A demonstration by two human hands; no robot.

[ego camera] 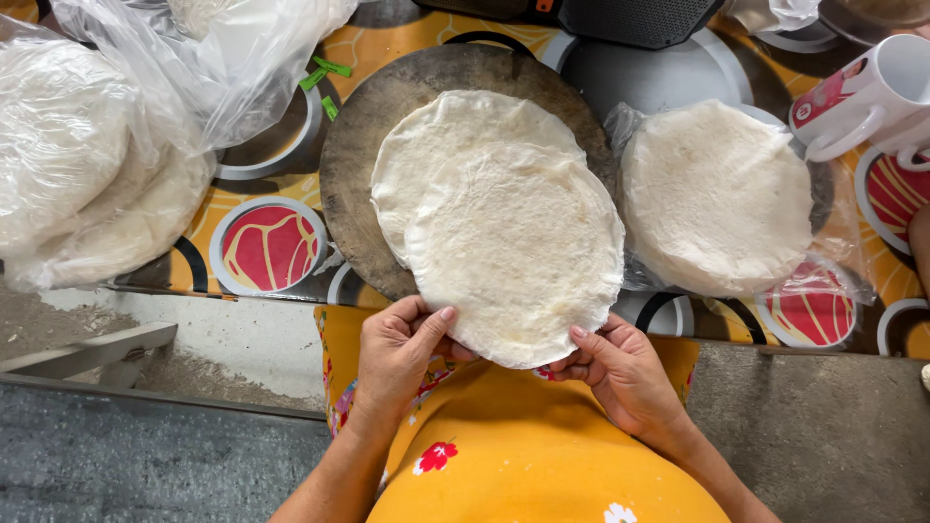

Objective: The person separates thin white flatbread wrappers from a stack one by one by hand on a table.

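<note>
A thin round white flatbread (pixel 518 252) is held at its near edge by both hands. My left hand (pixel 395 353) pinches its lower left rim and my right hand (pixel 620 373) pinches the lower right rim. It overlaps a second white flatbread (pixel 436 145) that lies on a round dark wooden board (pixel 373 116). The near part of the held flatbread hangs past the table's front edge over my yellow flowered clothing.
A stack of flatbreads (pixel 717 194) sits on clear plastic to the right of the board. Bagged flatbreads (pixel 87 165) lie at the left. White mugs (pixel 862 97) stand at the far right. The tablecloth (pixel 271 247) is orange with red circles.
</note>
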